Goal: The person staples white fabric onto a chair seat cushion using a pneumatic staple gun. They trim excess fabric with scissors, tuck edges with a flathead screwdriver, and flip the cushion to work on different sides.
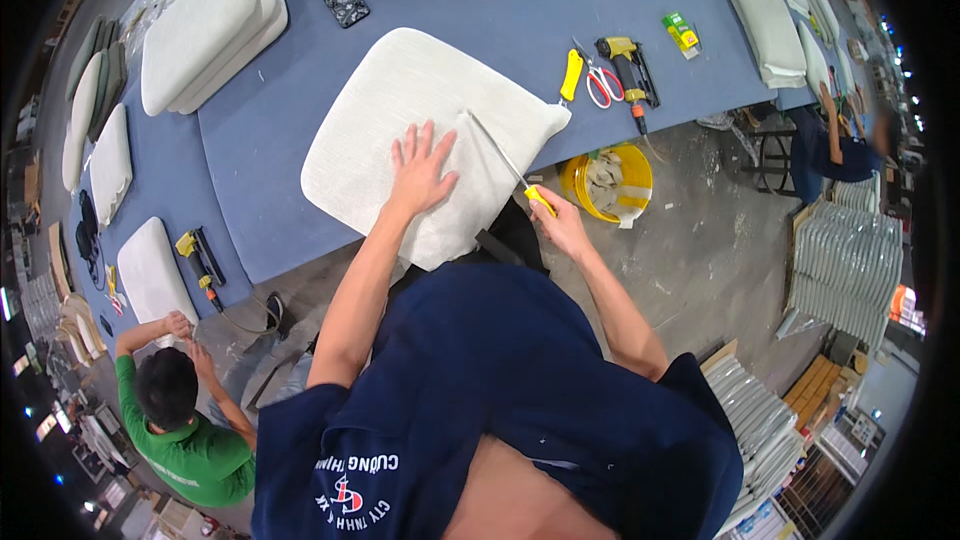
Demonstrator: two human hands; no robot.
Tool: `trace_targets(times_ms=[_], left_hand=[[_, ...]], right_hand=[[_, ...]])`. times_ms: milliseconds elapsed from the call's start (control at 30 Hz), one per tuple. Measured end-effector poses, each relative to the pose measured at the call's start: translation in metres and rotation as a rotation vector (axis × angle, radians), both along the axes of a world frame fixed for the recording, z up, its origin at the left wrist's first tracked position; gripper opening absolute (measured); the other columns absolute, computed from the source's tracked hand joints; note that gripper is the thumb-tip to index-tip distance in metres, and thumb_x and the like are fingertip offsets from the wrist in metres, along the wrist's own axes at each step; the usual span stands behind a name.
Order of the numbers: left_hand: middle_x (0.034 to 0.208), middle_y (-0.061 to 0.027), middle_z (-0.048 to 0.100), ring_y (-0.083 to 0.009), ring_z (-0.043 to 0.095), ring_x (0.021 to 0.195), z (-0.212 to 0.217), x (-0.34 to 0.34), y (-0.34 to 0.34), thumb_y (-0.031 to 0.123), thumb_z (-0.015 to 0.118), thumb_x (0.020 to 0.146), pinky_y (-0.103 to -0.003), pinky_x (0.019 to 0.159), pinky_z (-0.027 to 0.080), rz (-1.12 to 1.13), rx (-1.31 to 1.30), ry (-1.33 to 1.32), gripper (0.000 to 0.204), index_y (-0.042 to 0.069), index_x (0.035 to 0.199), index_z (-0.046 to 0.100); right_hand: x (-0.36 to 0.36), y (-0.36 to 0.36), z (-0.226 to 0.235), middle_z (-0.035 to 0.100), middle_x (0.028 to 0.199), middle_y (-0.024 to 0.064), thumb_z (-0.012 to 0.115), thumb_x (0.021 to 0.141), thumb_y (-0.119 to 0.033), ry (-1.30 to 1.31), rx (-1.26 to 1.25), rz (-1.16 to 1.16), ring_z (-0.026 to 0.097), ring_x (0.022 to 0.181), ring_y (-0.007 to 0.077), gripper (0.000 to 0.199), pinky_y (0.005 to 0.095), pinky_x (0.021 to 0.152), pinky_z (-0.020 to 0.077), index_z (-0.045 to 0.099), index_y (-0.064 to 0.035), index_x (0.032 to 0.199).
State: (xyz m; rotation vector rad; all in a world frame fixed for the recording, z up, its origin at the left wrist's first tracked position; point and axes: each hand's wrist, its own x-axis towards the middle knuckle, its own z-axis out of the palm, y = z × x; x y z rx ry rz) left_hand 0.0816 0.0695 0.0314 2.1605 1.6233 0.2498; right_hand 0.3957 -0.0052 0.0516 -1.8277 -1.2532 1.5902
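An off-white fabric-covered seat pad (pixel 365 110) lies at the near edge of the blue table, with its near corner overhanging toward my body. Flat on its middle rests my left hand (pixel 424 172), fingers spread. My right hand (pixel 558 222) grips the yellow handle of a screwdriver (pixel 497 150) at the pad's right side. The long metal shaft slants up and left over the fabric, its tip touching the pad near a small dent. Whether the tip has gone into the cloth, I cannot tell.
On the blue table (pixel 455 2) lie a yellow knife (pixel 571 75), scissors (pixel 604 88), a staple gun (pixel 628 65), a green-yellow box (pixel 680 35) and a dark phone (pixel 345 4). Pads are stacked left (pixel 205 25). A yellow bucket (pixel 574 190) holds scraps. A person in green (pixel 190 450) works at left.
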Motion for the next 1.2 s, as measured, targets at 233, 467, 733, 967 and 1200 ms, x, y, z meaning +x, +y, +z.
trace_targets(times_ms=[233,467,733,967,1200], left_hand=[[0.181,-0.0171,-0.001,-0.0501,-0.010,0.163,-0.035,0.032,0.028,0.056,0.065,0.088,-0.081,0.119,-0.009,0.014,-0.077,0.127,0.091,0.041,0.170,0.027],[0.181,-0.0154,-0.001,-0.0490,-0.010,0.163,-0.030,0.037,0.028,0.055,0.065,0.085,-0.081,0.119,-0.008,0.062,-0.113,0.143,0.093,0.043,0.170,0.027],[0.181,-0.0152,0.001,-0.0481,-0.007,0.164,-0.027,0.037,0.032,0.055,0.069,0.085,-0.082,0.119,-0.007,0.067,-0.105,0.120,0.094,0.043,0.169,0.029],[0.181,-0.0154,0.000,-0.0480,-0.009,0.163,-0.031,0.034,0.031,0.052,0.071,0.085,-0.081,0.118,-0.008,0.068,-0.100,0.065,0.096,0.041,0.170,0.028],[0.181,-0.0168,-0.002,-0.0498,-0.010,0.163,-0.038,0.030,0.031,0.053,0.071,0.086,-0.083,0.116,-0.008,0.043,-0.088,0.037,0.097,0.042,0.170,0.026]], right_hand=[[-0.013,-0.015,0.011,0.066,0.099,0.0156,0.065,0.104,-0.031,-0.533,0.449,0.237,0.067,0.080,0.0430,0.045,0.0503,0.075,0.0553,0.063,-0.0144,0.146],[-0.038,-0.019,0.026,0.063,0.095,0.0147,0.067,0.103,-0.027,-0.645,0.436,0.231,0.068,0.076,0.0431,0.045,0.0545,0.067,0.0552,0.062,-0.0171,0.146],[-0.031,0.006,0.062,0.062,0.095,0.0141,0.067,0.103,-0.027,-0.709,0.438,0.332,0.068,0.076,0.0425,0.044,0.0558,0.069,0.0562,0.064,-0.0174,0.145],[-0.047,0.007,0.068,0.061,0.096,0.0130,0.066,0.103,-0.026,-0.840,0.442,0.366,0.068,0.070,0.0398,0.042,0.0526,0.062,0.0571,0.065,-0.0163,0.144],[-0.044,0.008,0.066,0.061,0.096,0.0130,0.066,0.102,-0.026,-0.803,0.456,0.360,0.068,0.068,0.0396,0.042,0.0521,0.062,0.0570,0.065,-0.0160,0.143]])
